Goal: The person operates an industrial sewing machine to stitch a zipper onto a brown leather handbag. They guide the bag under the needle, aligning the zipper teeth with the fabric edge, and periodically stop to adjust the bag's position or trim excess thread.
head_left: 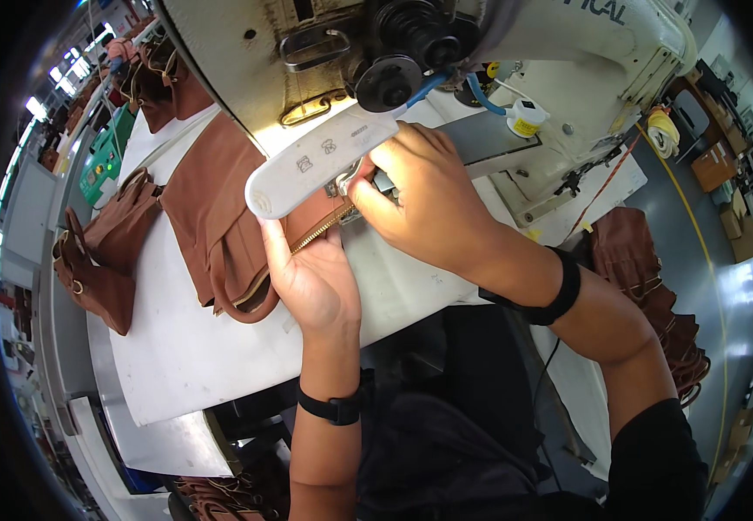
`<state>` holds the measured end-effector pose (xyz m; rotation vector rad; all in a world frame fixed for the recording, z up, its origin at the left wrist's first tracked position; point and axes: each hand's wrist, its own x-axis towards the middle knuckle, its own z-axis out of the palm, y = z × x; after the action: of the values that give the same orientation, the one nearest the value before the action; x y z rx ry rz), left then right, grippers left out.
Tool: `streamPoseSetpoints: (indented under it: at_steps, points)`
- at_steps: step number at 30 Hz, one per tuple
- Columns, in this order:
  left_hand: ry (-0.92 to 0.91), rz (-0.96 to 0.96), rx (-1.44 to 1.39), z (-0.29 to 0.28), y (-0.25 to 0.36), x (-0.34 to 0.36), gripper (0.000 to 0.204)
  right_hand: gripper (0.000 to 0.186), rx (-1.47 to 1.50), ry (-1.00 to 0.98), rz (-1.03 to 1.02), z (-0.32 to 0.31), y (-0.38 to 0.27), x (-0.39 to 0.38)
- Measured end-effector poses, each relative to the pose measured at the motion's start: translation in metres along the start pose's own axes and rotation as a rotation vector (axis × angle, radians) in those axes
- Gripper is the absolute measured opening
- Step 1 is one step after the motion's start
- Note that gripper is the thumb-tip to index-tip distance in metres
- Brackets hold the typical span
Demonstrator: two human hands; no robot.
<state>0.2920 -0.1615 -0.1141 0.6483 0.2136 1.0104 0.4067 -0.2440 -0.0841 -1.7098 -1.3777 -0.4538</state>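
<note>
A brown leather bag (211,178) lies on the white worktop, its zippered edge running in under a sewing machine (515,43). My left hand (314,286), palm up, holds the bag by this edge, with the brass-toothed zipper (317,232) between thumb and fingers; some fingertips are hidden. From the right, my right hand (433,191) reaches in beside the presser foot area, its thumb and forefinger pinched together at small metal parts. What they pinch is too small to make out. A long white guard (324,163) on the machine covers part of the spot between both hands.
More brown bags (99,278) stand at the worktop's left edge. Brown leather pieces (646,295) hang at the right. A small white bottle (527,117) with a yellow label sits by the machine's arm. A green control box (99,165) is at the far left.
</note>
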Motion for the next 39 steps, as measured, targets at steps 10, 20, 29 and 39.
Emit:
streamPoseSetpoints:
  at_steps: [10, 20, 29, 39]
  points:
    - [0.034, -0.091, 0.139, 0.000, -0.009, 0.016, 0.050, 0.016, -0.462, -0.341, -0.106, -0.010, 0.023, 0.018]
    - [-0.148, -0.161, -0.015, -0.013, -0.013, 0.024, 0.050, 0.043, -0.016, -0.466, 0.400, 0.020, 0.039, 0.051]
    - [-0.191, -0.150, 0.054, -0.004, -0.007, 0.025, 0.043, 0.031, -0.581, 0.009, -0.140, 0.013, 0.033, 0.030]
    - [-0.159, -0.180, -0.037, -0.010, -0.020, 0.029, 0.041, 0.023, -0.387, -0.389, -0.160, 0.005, 0.038, 0.038]
